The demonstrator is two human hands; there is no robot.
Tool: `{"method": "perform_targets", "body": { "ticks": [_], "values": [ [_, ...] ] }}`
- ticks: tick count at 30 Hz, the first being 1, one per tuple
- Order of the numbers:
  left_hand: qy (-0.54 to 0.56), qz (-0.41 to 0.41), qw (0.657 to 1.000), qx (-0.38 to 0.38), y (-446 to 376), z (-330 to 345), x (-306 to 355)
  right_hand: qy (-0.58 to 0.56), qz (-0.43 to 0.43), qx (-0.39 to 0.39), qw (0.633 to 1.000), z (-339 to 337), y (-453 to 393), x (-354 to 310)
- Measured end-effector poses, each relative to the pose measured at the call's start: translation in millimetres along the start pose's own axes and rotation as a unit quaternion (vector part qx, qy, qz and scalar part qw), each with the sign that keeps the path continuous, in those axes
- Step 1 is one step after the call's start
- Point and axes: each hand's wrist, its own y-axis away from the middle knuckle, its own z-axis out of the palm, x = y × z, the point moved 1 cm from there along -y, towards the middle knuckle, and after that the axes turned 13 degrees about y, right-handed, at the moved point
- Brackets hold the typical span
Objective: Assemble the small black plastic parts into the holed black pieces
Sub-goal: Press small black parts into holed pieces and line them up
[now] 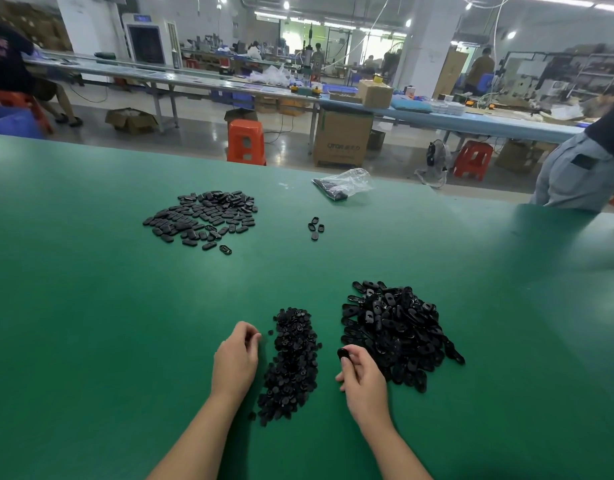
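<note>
Head view, looking forward-down over green table (91,306).

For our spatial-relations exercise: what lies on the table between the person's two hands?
In the head view, a long heap of small black parts lies between the left hand and the right hand, which holds one black piece.

Beyond my hands I see a green table surface (91,306) running out to a grey polished floor (201,133). Far ahead stands a long pale-blue workbench (472,121) with cardboard boxes (343,138) under it and orange plastic stools (246,142) beside it. A white pillar (427,46) rises ahead to my right, and ceiling lamps (286,5) shine brightly overhead. Metal shelving (575,71) lines the far right wall.
</note>
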Motion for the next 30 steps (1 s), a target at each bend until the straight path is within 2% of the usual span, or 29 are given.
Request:
{"method": "perform_targets", "body": {
  "ticks": [10,14,20,23,26,30],
  "values": [
    [0.068,-0.053,0.996,-0.036,-8.4,-4.5,0.6,0.004,0.005,-0.023,1.0,0.1,0.7,-4.7],
    [0.085,-0.069,0.993,-0.036,-11.1,-3.3,-0.9,-0.052,0.037,-0.008,0.998,3.2,1.9,-12.1],
    [0.127,-0.085,0.988,-0.031,-12.7,-5.9,1.6,-0.049,0.026,-0.001,0.998,10.6,7.7,-12.3],
    [0.191,-0.118,0.974,-0.014,-14.7,-8.6,6.0,-0.043,0.032,0.007,0.999,9.1,5.3,-10.0],
    [0.29,-0.161,0.943,0.006,-17.3,-11.5,13.1,-0.051,0.029,-0.004,0.998,11.3,4.8,-7.9],
    [0.325,-0.187,0.927,0.0,-15.4,-13.8,19.5,-0.048,0.028,-0.016,0.998,12.5,4.1,-6.1]
  ]
}}
